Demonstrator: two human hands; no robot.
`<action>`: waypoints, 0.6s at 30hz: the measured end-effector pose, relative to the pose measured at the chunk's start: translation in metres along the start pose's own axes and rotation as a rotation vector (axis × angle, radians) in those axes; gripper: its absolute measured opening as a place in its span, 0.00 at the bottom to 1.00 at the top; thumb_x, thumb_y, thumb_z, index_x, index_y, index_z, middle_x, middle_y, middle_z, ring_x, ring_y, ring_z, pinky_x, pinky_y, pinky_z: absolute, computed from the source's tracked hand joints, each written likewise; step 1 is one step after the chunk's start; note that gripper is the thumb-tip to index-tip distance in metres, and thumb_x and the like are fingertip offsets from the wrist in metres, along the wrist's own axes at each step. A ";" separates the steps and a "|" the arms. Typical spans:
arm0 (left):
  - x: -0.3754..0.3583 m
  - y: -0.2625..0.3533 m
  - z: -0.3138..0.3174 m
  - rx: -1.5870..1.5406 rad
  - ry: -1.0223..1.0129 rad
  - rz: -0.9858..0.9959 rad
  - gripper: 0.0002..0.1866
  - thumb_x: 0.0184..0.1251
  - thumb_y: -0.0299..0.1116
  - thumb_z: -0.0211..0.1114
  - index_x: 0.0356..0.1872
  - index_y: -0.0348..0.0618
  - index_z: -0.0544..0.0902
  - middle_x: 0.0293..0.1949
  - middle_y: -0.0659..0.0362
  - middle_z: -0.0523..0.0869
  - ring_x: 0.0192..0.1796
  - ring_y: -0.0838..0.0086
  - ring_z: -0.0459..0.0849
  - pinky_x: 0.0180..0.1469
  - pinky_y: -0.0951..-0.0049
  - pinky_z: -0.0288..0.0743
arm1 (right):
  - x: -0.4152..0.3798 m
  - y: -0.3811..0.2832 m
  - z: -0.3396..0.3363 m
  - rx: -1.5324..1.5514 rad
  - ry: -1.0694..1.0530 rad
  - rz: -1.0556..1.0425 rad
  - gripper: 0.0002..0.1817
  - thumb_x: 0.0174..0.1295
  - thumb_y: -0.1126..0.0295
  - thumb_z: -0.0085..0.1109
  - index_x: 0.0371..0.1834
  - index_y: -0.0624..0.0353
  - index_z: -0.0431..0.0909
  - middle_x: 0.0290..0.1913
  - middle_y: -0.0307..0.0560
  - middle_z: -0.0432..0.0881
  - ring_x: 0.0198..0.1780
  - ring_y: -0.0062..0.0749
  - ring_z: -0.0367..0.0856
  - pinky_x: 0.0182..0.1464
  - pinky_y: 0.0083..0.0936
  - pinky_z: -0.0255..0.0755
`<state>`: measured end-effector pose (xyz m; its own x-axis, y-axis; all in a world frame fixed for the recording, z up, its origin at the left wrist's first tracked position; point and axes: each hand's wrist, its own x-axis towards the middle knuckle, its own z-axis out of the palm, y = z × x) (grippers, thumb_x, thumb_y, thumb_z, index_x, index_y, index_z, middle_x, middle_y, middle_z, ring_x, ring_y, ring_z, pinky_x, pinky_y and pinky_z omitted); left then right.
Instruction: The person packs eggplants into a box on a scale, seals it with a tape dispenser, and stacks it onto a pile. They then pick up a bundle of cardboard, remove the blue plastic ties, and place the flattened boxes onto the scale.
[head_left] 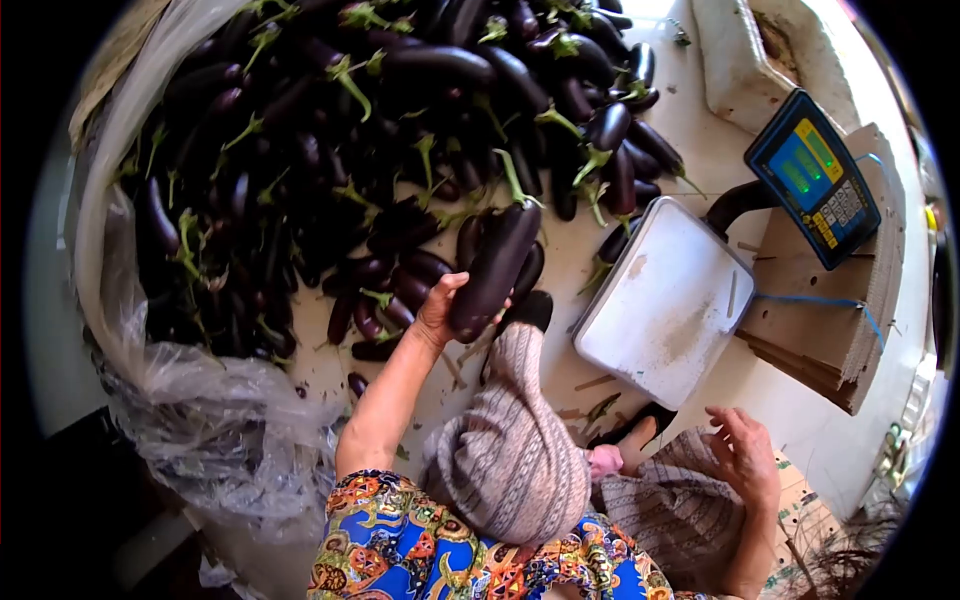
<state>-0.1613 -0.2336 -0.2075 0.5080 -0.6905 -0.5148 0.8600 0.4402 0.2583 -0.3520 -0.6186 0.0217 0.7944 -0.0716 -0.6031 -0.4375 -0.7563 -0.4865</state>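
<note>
My left hand (440, 310) is wrapped round the lower end of a large dark purple eggplant (497, 268), whose green stem points up and away from me. Part of that hand is hidden behind the eggplant. Above my right knee, my right hand (742, 452) is held with its fingers loosely apart and nothing in them. Beyond my left hand lies a big heap of eggplants (440, 65) on the floor, several of them just past the one I hold.
A platform scale (665, 300) stands ahead of my right hand, its blue display (815, 180) lit green. Stacked cardboard (820, 330) is behind it, and a white foam box (735, 60) stands farther off. Crumpled clear plastic sheeting (235, 430) lies at the left.
</note>
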 end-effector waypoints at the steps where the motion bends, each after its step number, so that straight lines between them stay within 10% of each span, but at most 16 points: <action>1: -0.013 -0.001 -0.007 -0.101 -0.088 -0.020 0.38 0.65 0.51 0.57 0.65 0.26 0.67 0.54 0.39 0.79 0.49 0.55 0.84 0.44 0.60 0.85 | 0.001 0.004 0.003 -0.017 0.011 -0.003 0.18 0.58 0.76 0.64 0.53 0.63 0.78 0.41 0.58 0.83 0.40 0.45 0.85 0.43 0.35 0.78; 18: -0.159 -0.016 -0.039 -0.048 0.058 0.446 0.36 0.74 0.57 0.51 0.67 0.31 0.65 0.54 0.41 0.78 0.49 0.59 0.84 0.44 0.61 0.86 | 0.021 0.000 0.016 -0.221 0.064 -0.092 0.17 0.58 0.76 0.63 0.51 0.63 0.77 0.38 0.56 0.83 0.32 0.40 0.82 0.37 0.34 0.76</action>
<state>-0.2580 -0.1084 -0.1620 0.8236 -0.3946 -0.4074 0.5538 0.7146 0.4274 -0.3420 -0.6095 -0.0007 0.8545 -0.0316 -0.5184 -0.2652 -0.8847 -0.3833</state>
